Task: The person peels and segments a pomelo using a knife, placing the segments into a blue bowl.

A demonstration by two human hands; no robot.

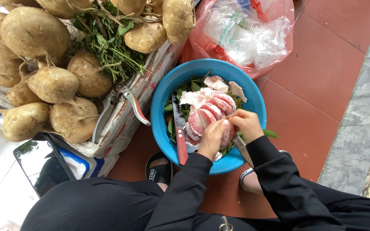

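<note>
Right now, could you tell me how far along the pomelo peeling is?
Done: several peeled pink segments and bits of white pith lie in the blue bowl. In hand: the left hand and right hand hold one segment over it. I see no unpeeled fruit left.

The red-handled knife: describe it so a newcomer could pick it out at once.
Find the blue basin on the red tiled floor. The red-handled knife lies over its near-left rim, just left of the left hand; the only red handle there.
</note>
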